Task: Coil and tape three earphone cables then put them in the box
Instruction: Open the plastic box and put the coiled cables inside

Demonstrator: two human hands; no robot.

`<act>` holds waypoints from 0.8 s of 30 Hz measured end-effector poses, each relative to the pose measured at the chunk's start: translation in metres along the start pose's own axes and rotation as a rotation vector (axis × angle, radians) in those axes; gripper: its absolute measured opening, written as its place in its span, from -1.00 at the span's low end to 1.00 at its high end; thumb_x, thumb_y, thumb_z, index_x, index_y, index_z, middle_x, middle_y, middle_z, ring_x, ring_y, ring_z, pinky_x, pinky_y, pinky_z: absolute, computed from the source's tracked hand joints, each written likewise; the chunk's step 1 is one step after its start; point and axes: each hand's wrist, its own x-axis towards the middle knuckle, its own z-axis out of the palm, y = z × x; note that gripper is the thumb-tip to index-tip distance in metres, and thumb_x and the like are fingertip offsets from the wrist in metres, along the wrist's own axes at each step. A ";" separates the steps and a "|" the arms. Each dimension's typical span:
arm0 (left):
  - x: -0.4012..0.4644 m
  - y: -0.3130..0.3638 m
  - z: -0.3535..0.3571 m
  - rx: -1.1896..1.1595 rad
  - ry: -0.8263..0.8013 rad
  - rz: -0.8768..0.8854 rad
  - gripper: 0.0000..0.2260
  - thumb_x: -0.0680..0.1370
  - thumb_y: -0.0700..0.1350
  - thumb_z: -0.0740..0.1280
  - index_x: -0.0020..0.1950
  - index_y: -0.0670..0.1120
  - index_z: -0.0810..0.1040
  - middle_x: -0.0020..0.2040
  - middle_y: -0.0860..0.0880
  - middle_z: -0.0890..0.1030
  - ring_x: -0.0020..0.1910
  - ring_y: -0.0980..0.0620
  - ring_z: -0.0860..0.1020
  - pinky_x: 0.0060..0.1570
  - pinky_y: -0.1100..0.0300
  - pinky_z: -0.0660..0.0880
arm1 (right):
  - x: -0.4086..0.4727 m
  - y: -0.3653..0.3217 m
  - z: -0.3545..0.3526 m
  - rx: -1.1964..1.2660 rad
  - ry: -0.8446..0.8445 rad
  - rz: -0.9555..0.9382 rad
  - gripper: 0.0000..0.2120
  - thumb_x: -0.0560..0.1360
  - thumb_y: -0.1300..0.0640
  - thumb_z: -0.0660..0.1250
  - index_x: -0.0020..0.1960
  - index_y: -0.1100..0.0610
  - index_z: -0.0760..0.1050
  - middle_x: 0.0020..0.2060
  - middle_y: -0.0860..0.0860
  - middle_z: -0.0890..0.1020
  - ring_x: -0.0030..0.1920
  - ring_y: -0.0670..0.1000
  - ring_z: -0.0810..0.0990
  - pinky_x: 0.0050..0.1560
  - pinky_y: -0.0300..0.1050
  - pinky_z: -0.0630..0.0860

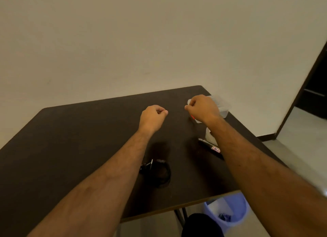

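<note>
**Both fists raised over the table; coiled cable lying near the front edge**

While both arms reach out over the dark table (70, 139), I log the left hand (153, 116) with fingers curled in and thumb against the forefinger; whether it pinches anything I cannot tell. The right hand (203, 107) is likewise clenched, thumb to fingers, and I cannot make out anything between them either. A thin red-tipped item (193, 117) shows just below the right wrist; I cannot tell whether the hand holds it or it lies on the table.

Containers: a clear plastic box (223, 107) stands at the far right corner of the table, partly hidden behind the right hand. I see nothing definite inside it. On the floor beneath the near right table edge stands a pale blue bin (238, 210) with something dark at the bottom, too blurred to name.

Task item: one black coiled earphone cable (159, 173) lies on the table near the front edge, between the forearms, untouched by either hand.

Also noted: a white object (208, 135) and a dark pen-like item (209, 146) beside the right forearm.
</note>
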 end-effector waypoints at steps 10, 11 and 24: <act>0.052 0.047 0.080 -0.158 -0.161 -0.248 -0.59 0.62 0.07 0.29 0.39 -0.12 0.46 0.12 -0.08 0.60 -0.14 0.04 0.62 0.02 0.02 0.64 | 0.053 0.108 -0.027 0.032 0.200 0.323 -0.59 0.60 0.00 0.31 0.40 0.11 0.42 0.31 0.18 0.51 0.22 0.22 0.54 0.22 0.15 0.53; 0.055 0.048 0.086 -0.183 -0.171 -0.269 -0.59 0.62 0.08 0.28 0.39 -0.12 0.46 0.06 -0.06 0.59 -0.14 0.04 0.62 0.01 0.03 0.64 | 0.055 0.115 -0.024 0.061 0.170 0.349 -0.57 0.60 0.01 0.30 0.43 0.13 0.39 0.34 0.18 0.49 0.25 0.23 0.53 0.24 0.14 0.50; 0.056 0.018 0.051 -0.156 -0.220 -0.253 -0.85 0.61 -0.12 0.32 0.13 -0.13 0.57 0.00 -0.10 0.65 -0.11 0.01 0.67 -0.09 0.06 0.67 | 0.037 0.078 0.010 0.196 -0.009 0.391 -0.71 0.55 0.07 0.37 0.20 0.21 0.52 0.05 0.17 0.62 -0.07 0.11 0.64 -0.09 -0.01 0.67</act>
